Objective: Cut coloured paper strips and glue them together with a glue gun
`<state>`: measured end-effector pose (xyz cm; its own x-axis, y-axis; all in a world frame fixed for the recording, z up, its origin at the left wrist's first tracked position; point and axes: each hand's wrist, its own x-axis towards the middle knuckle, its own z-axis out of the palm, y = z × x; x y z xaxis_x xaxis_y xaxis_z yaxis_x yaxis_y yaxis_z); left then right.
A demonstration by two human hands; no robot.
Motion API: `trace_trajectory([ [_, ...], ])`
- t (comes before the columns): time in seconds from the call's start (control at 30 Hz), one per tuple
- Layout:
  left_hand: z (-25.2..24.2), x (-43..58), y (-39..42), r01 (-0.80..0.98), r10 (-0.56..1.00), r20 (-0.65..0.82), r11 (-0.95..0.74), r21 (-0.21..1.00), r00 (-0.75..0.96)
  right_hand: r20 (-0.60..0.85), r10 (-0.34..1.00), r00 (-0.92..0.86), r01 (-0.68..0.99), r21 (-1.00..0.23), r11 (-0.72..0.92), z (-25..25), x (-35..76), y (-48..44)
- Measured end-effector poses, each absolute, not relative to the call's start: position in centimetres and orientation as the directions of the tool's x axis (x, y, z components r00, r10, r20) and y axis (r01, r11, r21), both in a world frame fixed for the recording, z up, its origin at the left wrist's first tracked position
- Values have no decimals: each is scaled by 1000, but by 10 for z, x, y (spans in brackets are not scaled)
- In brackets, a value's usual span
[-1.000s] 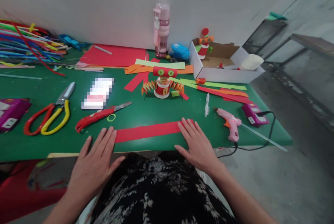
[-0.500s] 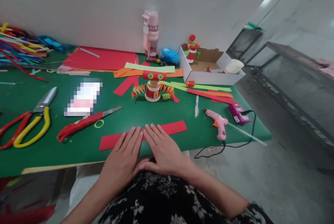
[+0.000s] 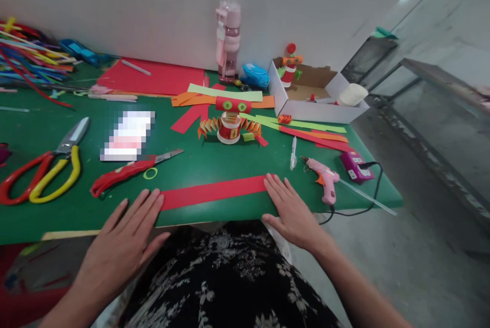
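Note:
A red paper strip (image 3: 214, 191) lies flat along the front of the green table (image 3: 214, 165). My left hand (image 3: 124, 236) rests with fingers stretched over the strip's left end. On its right end lie the fingertips of my right hand (image 3: 289, 210), flat and thumb apart. Behind the strip stands a paper-cup figure (image 3: 228, 128) with folded orange arms and a red tube head with green eyes. A red-handled folding knife or saw (image 3: 130, 171) and a small green paper ring (image 3: 150, 173) lie beyond my left hand. A white pen (image 3: 293, 153) lies beyond my right hand.
Scissors (image 3: 63, 159) with red and yellow handles and a blurred-out phone (image 3: 127, 135) lie left. A pink glue gun (image 3: 324, 177), its cord and a purple box (image 3: 356, 166) sit right. Behind are a pink bottle (image 3: 229, 42), paper strips (image 3: 225, 96) and a white box (image 3: 325, 111).
My hands have slid apart from the strip's middle to its two ends, left hand leftward and right hand rightward. The strip's middle is uncovered. The view has shifted slightly.

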<state>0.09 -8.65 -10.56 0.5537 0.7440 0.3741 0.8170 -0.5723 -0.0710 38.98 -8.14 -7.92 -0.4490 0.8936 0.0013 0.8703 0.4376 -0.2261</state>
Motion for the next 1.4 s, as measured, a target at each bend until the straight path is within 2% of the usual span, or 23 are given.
trace_trajectory([
  [0.1,-87,-3,-84,807,712,439,-589,-52,548,105,903,-416,872,-237,429,-63,392,-83],
  [0.2,-80,25,-77,748,684,470,-659,70,558,185,857,-481,795,-321,515,-55,362,-74],
  [0.27,-87,51,-70,723,682,443,-683,101,582,194,798,-570,704,-385,597,-57,335,-64],
  [0.37,-105,77,-65,725,678,433,-684,78,594,159,783,-602,677,-419,605,-65,310,-54],
  [0.53,-123,65,-82,656,604,431,-754,35,670,144,707,-693,619,-384,685,-75,315,-68],
  [0.63,-124,52,-93,641,600,455,-764,81,658,214,666,-715,586,-337,737,-83,319,-76],
  [0.77,-124,47,-98,671,648,500,-723,165,575,280,680,-678,627,-263,733,-93,315,-79],
  [0.9,-113,46,-91,691,685,500,-691,213,530,290,719,-631,656,-295,695,-95,315,-80],
  [1.03,-93,44,-81,718,745,428,-645,263,512,331,758,-562,678,-341,651,-90,320,-81],
  [1.13,-82,42,-74,723,803,338,-592,356,491,317,813,-488,697,-420,582,-83,326,-79],
  [1.27,-77,36,-66,726,860,165,-498,474,482,200,887,-415,714,-533,454,-74,337,-73],
  [1.4,-73,32,-57,763,899,15,-381,522,439,52,942,-332,749,-593,297,-68,350,-68],
])
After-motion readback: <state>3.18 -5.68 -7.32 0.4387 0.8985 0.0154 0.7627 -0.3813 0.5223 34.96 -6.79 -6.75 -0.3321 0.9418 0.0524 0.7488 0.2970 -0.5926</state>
